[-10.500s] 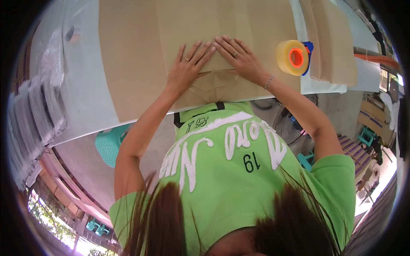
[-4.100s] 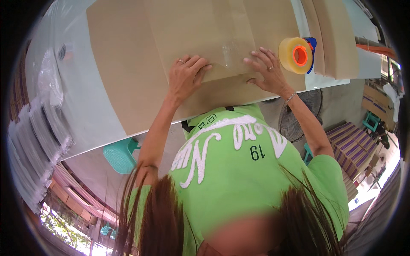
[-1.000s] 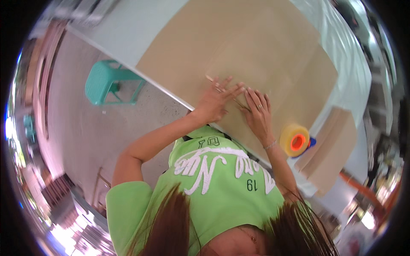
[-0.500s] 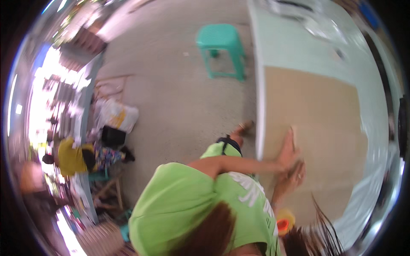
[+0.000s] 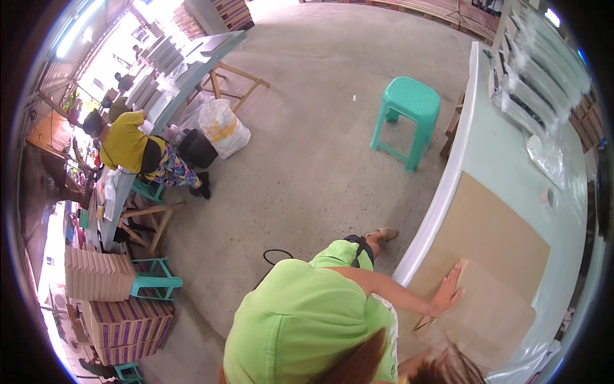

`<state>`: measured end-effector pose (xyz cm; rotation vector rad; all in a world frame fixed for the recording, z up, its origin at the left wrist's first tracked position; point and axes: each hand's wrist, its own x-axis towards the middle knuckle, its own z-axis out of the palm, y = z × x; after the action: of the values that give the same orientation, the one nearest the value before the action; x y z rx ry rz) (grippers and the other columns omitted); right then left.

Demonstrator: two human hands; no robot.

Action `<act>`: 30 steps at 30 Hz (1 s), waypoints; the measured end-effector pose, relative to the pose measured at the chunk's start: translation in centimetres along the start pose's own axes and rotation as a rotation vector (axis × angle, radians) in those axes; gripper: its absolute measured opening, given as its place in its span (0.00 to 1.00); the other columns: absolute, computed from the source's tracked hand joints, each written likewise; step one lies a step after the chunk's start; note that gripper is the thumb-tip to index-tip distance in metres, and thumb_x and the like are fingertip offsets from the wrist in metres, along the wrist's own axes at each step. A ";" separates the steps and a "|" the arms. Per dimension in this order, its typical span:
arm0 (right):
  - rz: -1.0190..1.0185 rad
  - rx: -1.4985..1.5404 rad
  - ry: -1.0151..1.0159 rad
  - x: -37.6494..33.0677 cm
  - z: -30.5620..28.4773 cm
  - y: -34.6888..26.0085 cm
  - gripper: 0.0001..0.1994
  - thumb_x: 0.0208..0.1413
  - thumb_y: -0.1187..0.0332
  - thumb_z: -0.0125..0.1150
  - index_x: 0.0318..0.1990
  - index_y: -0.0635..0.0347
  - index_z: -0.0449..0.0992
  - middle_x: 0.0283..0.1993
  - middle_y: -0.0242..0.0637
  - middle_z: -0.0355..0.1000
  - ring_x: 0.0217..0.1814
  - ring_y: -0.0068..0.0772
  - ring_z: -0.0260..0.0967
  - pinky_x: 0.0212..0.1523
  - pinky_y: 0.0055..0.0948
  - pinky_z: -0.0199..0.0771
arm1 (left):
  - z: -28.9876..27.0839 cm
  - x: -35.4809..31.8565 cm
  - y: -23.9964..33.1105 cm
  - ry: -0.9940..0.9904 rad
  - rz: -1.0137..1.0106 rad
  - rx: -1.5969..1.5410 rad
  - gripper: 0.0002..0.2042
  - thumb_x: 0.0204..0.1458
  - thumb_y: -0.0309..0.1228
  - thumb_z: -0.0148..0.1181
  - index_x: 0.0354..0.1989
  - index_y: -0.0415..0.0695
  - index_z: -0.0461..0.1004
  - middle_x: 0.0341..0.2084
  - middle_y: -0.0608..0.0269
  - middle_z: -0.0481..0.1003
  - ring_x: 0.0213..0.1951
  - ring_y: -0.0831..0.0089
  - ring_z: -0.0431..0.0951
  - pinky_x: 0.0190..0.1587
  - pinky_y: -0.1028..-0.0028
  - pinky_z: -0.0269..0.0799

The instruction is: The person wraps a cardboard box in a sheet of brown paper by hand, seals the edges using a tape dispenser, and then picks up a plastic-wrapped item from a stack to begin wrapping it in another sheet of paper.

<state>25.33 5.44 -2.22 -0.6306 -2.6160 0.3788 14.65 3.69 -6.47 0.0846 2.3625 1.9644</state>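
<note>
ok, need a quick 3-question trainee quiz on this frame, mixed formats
1. True or false: the left hand lies flat, fingers spread, on the cardboard sheet.
2. Multiple choice: what stands on the floor beside the long pale table? A) a teal plastic stool B) a red bucket C) a metal ladder
3. Fill in: the seated person at the far left table wears a ____ top.

Key
1. True. The open palm presses on the brown sheet near the table's edge; the right hand is not in view.
2. A. The teal stool stands on the concrete next to the table.
3. Yellow. The seated person is bent over the other table.
</note>
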 end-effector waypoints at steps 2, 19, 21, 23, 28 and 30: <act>-0.021 0.061 -0.021 0.1 -0.8 1.0 0.33 0.46 0.71 0.60 0.64 0.60 0.61 0.66 0.42 0.58 0.68 0.43 0.55 0.69 0.45 0.47 | -0.3 -0.4 -0.2 0.067 -0.030 0.002 0.37 0.62 0.40 0.44 0.71 0.43 0.29 0.72 0.54 0.33 0.72 0.55 0.33 0.70 0.53 0.35; 0.626 0.546 0.231 -10.8 -5.8 8.8 0.29 0.48 0.75 0.58 0.62 0.60 0.62 0.65 0.43 0.59 0.67 0.41 0.56 0.69 0.44 0.50 | -1.4 0.9 0.3 0.051 0.019 0.250 0.35 0.59 0.35 0.43 0.69 0.29 0.36 0.70 0.41 0.36 0.71 0.51 0.36 0.70 0.60 0.31; 0.774 0.647 0.291 -14.6 -7.3 9.2 0.29 0.48 0.75 0.58 0.61 0.60 0.62 0.65 0.43 0.60 0.67 0.41 0.56 0.69 0.44 0.50 | -2.3 1.1 0.2 0.129 0.084 0.106 0.35 0.60 0.35 0.43 0.68 0.27 0.35 0.70 0.41 0.36 0.72 0.52 0.35 0.70 0.60 0.29; 0.932 0.785 0.408 -19.0 -7.6 9.4 0.29 0.49 0.76 0.58 0.61 0.60 0.62 0.64 0.43 0.60 0.67 0.41 0.57 0.69 0.44 0.51 | -2.8 1.6 1.3 0.091 0.087 -0.017 0.34 0.63 0.36 0.40 0.68 0.26 0.34 0.70 0.42 0.35 0.72 0.53 0.34 0.71 0.61 0.26; 0.693 0.108 0.126 -28.0 -11.0 7.1 0.28 0.49 0.78 0.59 0.60 0.61 0.61 0.64 0.43 0.58 0.66 0.38 0.56 0.67 0.40 0.54 | -2.6 -2.3 3.1 -0.096 -0.026 -0.168 0.36 0.63 0.39 0.43 0.69 0.31 0.31 0.71 0.44 0.32 0.72 0.54 0.30 0.71 0.61 0.25; 0.706 0.145 0.175 -24.0 -11.5 3.9 0.30 0.49 0.79 0.59 0.61 0.62 0.59 0.64 0.43 0.56 0.66 0.36 0.57 0.66 0.36 0.56 | -3.1 -1.2 3.3 -0.091 -0.035 -0.198 0.37 0.62 0.39 0.44 0.69 0.32 0.31 0.71 0.44 0.32 0.72 0.54 0.30 0.71 0.60 0.25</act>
<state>51.44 -0.96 -1.54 -1.4542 -2.1039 0.6738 15.55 1.17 -2.63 0.1183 2.0888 2.1174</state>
